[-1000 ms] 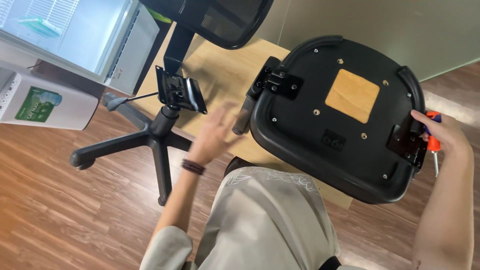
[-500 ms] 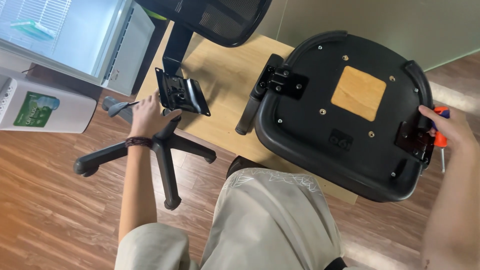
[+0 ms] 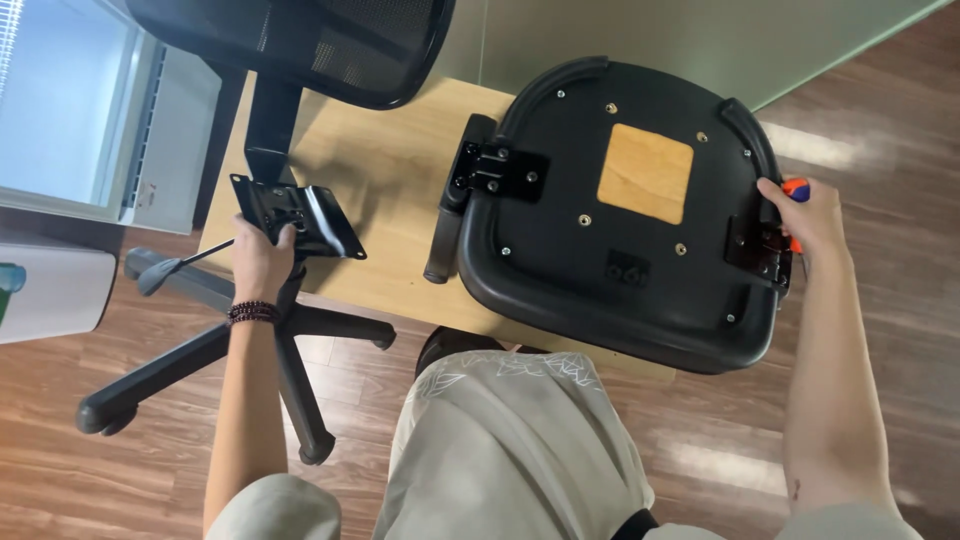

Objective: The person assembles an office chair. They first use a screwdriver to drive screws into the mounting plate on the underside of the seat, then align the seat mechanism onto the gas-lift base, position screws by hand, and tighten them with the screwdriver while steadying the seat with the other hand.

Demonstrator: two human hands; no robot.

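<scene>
An upturned black chair seat [image 3: 620, 260] lies on a light wooden table [image 3: 390, 190], with a bare wood square in its middle and black armrest brackets at both sides. My right hand [image 3: 805, 215] is closed around an orange-handled tool at the seat's right bracket [image 3: 757, 250]. My left hand [image 3: 262, 258] grips the black metal mechanism plate [image 3: 300, 215] that sits on top of the chair's star base [image 3: 230, 350], left of the table. A thin lever with a paddle end [image 3: 160, 275] sticks out to the left of the plate.
A black mesh chair back [image 3: 300, 40] leans at the table's far edge. A white cabinet with a glass front [image 3: 90, 110] and a white box [image 3: 50, 290] stand at the left on the wooden floor. My knees in light trousers [image 3: 500, 440] fill the bottom.
My left hand has swung from near the seat's left edge over to the mechanism plate on the base and taken hold of it. My right hand stays at the right bracket.
</scene>
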